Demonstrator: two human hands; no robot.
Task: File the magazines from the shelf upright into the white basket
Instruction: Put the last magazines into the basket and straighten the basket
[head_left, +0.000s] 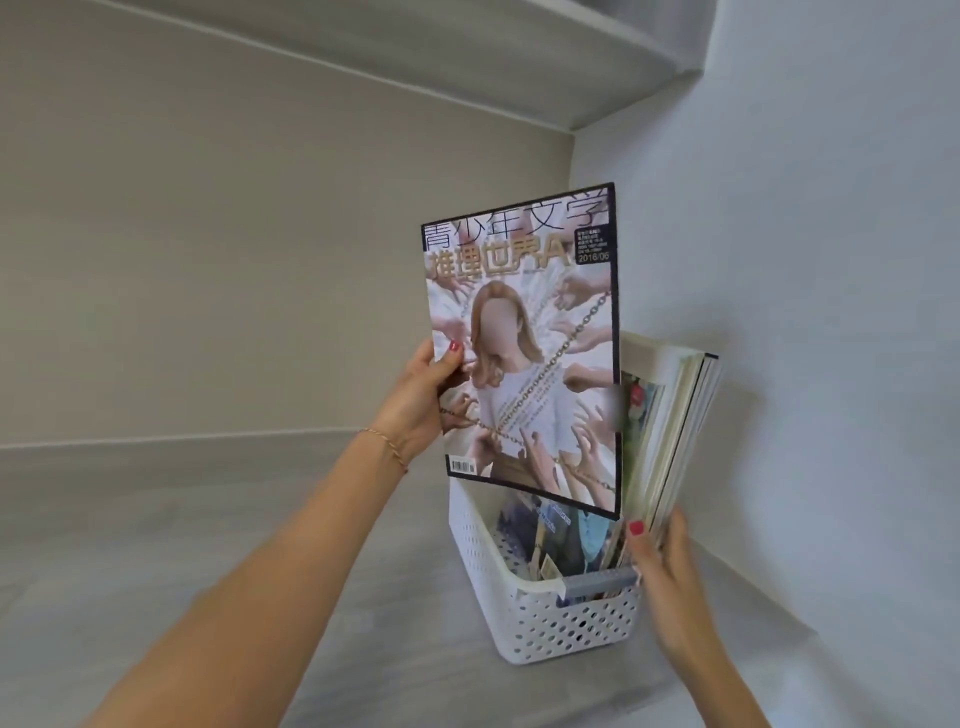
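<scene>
The left hand (421, 400) pinched a magazine (524, 353) by its left edge, upright above the basket (524, 613) near the shelf's (208, 545) right corner. The right hand (657, 566) gripped the filed magazines (670, 431), tilting them aside. Thin and floppy, it likely needed an edge grip.

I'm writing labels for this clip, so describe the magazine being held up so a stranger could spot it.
Find the white basket on the grey shelf by the right wall. Just above it, the left hand grips the magazine by its left edge. Unlike the filed magazines leaning against the wall, it shows its full cover, dated 2016/06.
</scene>
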